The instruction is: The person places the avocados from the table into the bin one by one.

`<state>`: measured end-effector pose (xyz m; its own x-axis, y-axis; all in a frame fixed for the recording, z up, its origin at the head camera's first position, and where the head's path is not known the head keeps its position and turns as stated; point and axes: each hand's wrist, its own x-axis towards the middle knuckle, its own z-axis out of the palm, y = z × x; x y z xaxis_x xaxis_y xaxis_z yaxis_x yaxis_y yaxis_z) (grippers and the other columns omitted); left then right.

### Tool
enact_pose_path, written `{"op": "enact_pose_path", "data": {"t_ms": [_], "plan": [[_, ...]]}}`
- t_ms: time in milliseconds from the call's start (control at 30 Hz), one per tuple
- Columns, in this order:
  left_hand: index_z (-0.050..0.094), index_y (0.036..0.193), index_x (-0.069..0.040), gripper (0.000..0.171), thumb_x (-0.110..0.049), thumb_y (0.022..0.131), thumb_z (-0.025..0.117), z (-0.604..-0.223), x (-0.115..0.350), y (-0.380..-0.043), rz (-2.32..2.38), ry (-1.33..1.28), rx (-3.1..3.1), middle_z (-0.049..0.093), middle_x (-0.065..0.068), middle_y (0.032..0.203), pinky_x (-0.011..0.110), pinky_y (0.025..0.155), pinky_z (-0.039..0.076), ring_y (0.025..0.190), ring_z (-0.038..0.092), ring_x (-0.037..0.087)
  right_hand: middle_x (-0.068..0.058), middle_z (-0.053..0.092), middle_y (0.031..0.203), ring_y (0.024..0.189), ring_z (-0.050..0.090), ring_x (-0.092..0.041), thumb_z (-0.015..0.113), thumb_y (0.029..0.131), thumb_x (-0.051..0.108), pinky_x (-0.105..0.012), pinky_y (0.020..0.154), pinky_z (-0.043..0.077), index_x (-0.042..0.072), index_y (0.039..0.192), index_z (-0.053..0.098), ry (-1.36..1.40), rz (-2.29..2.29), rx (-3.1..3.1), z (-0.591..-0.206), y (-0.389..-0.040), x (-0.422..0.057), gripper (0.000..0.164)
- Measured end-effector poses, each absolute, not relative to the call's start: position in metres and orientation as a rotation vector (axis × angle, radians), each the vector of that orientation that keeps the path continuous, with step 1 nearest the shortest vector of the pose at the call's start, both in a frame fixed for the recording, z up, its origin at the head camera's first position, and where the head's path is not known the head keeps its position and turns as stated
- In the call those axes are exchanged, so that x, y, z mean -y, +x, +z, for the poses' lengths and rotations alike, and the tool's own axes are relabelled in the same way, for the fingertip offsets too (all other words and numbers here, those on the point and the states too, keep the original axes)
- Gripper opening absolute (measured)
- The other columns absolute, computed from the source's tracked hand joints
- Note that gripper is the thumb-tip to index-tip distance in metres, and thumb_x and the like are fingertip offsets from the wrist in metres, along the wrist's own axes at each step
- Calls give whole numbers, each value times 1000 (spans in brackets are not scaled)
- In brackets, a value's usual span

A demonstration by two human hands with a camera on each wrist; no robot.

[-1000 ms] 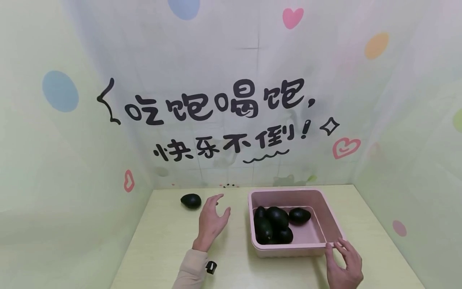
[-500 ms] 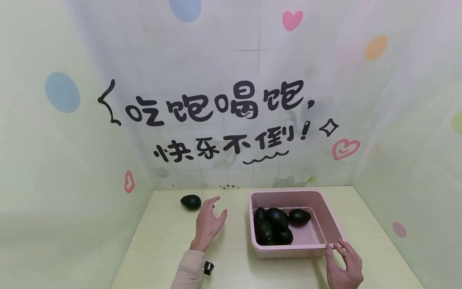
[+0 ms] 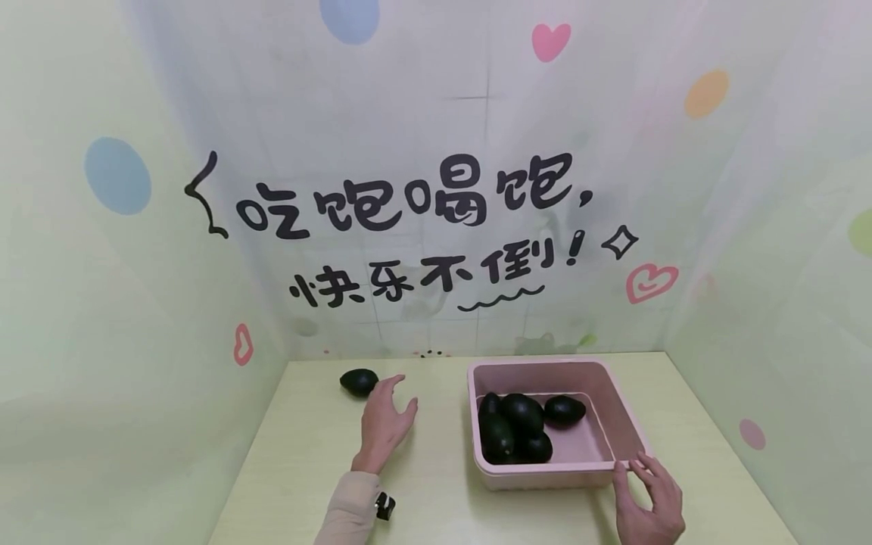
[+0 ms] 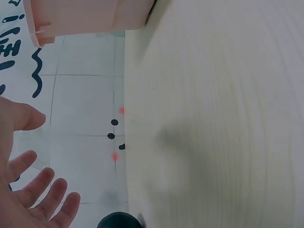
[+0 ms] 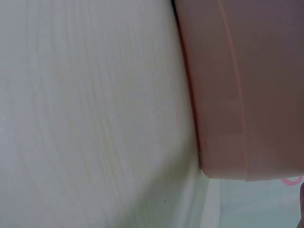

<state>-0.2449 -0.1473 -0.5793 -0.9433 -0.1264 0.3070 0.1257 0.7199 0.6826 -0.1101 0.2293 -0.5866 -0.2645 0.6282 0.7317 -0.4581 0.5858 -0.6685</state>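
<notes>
A dark green avocado point(image 3: 357, 382) lies on the table at the back left; its dark end shows at the bottom of the left wrist view as a rounded avocado tip point(image 4: 119, 221). My left hand point(image 3: 384, 428) hovers just right of it, fingers spread and loosely bent, holding nothing. To the right stands a pink plastic bin point(image 3: 545, 475) with several dark avocados point(image 3: 523, 413) inside, most grouped at its left. At the bin's front right corner my right hand point(image 3: 650, 499) pinches the rim between thumb and fingertips. In the right wrist view the bin's side point(image 5: 266, 95) hides most of that hand.
The pale wooden table point(image 3: 300, 469) is enclosed by printed fabric walls point(image 3: 436, 113) at the back and both sides. The table's back edge meets the lettered wall just behind the bin and the lone avocado.
My left hand has moved slightly left and nearer to me, toward the lone avocado's side. The right hand, the bin and the avocados stay in place.
</notes>
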Motion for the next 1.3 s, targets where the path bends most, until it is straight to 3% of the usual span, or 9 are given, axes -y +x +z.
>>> {"op": "enact_pose_path", "data": {"t_ms": [200,800,1300], "plan": [[65,141,-10,50,-27,95,77,-586,155,-249,-1058,38,2600,63,17,145,60,105,51,135,58,42,-24,80,104,111,67,1,80,73,-16,-12,96,46,-20,83,73,-141,1047,1517,-588,-110,-230,13],[69,133,-7,42,-21,94,77,-602,165,-261,-1048,88,2519,64,20,140,59,102,52,129,58,43,-31,77,104,111,66,1,78,73,-18,-10,95,47,-21,85,73,-137,1033,1542,-587,-110,-231,13],[69,132,-4,42,-16,92,77,-622,183,-266,-1091,205,2456,63,21,141,60,109,47,132,54,44,-30,77,103,110,66,1,77,72,-20,-10,93,47,-20,84,73,-139,1036,1529,-583,-109,-228,13]]}}
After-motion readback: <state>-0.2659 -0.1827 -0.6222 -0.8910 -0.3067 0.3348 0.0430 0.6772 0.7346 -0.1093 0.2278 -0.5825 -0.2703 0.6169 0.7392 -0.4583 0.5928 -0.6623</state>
